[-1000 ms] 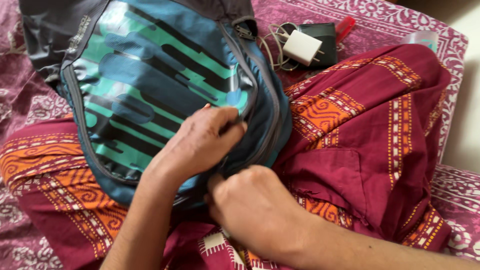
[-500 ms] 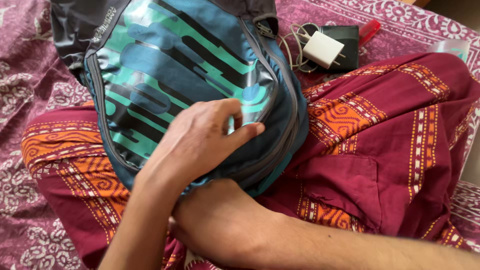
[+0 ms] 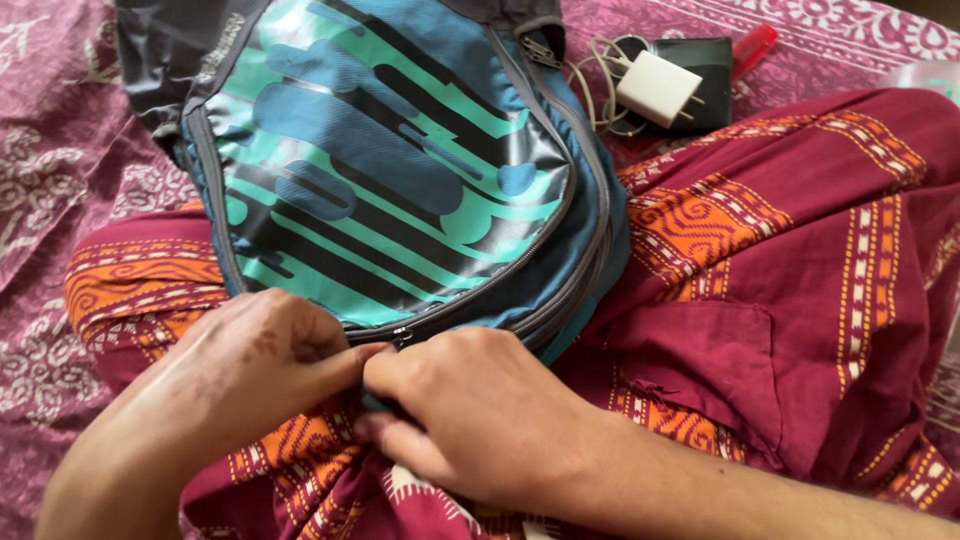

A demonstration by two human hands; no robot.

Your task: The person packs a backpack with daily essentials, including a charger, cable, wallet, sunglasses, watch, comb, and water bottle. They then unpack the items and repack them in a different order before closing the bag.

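Pinching the backpack (image 3: 400, 180) zipper (image 3: 402, 337), both hands' fingers (image 3: 345, 362) are clamped; charger (image 3: 657, 88) lies beyond.

Backpack (image 3: 400, 170) on lap; charger (image 3: 657, 87) behind.

- A white charger plug (image 3: 657, 88) lies at the top right, resting on a dark flat wallet-like case (image 3: 705, 68).
- A pale coiled cable (image 3: 597, 78) loops just beside the plug.
- A small red object (image 3: 752, 46) pokes out behind the case (too cut off to tell what it is).
- A maroon bedsheet (image 3: 60, 190) with a pale floral print covers the bed.
- Maroon cloth with orange patterned bands (image 3: 800, 290) drapes over the lap.
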